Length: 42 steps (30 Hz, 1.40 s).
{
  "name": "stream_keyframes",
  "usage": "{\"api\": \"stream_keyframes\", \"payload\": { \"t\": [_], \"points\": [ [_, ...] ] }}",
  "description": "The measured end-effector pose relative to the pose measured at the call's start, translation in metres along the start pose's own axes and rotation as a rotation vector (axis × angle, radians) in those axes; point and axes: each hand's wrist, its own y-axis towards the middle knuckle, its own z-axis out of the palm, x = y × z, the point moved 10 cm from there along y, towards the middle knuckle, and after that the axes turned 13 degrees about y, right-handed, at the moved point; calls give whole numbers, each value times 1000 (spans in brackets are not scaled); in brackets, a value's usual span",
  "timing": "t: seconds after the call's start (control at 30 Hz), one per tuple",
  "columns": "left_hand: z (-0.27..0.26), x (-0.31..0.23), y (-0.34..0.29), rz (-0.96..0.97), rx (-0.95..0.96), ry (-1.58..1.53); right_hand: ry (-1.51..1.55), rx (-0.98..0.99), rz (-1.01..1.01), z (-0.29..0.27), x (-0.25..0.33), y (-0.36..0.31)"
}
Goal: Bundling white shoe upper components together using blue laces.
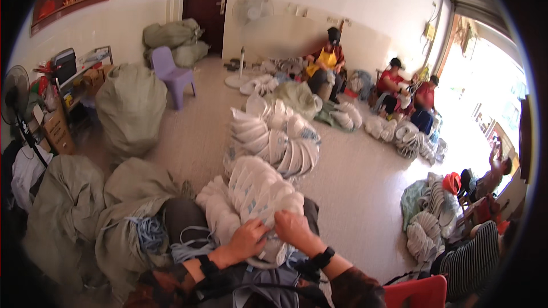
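Note:
Over my lap lies a bundle of nested white pieces (260, 188) with small blue patches, which look like shoe uppers. Both hands work at its near end. My left hand (249, 239) has its fingers curled against the nearest white piece. Close beside it, my right hand (294, 229) is closed in a fist-like pinch at the bundle's edge. Whatever thin thing may be between my fingertips is too small to make out. Light-blue cords (191, 245) hang by my left thigh, and a thicker hank of blue cords (150, 235) rests on a sack beside it.
Ahead on the floor stands a curved pile of similar white pieces (274, 137). Large green-grey sacks (130, 108) fill the left, near a purple chair (171, 74). A red chair (416, 294) is at my right. Several people sit among more bundles (425, 234) farther off.

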Motion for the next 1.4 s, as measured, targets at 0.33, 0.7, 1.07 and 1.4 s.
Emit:
{"api": "stream_keyframes", "payload": {
  "t": [0.33,0.7,1.07,1.4],
  "points": [
    [4,7,14,-27,26,-94,153,59,-15,-10,-23,18],
    [-3,12,16,-87,57,-194,733,-144,270,-29,-49,-31],
    [53,24,60,-119,665,-321,898,-162,404,-2,-61,-72],
    [54,20,82,117,573,-187,1023,-170,434,5,-61,-71]
  ]
}}
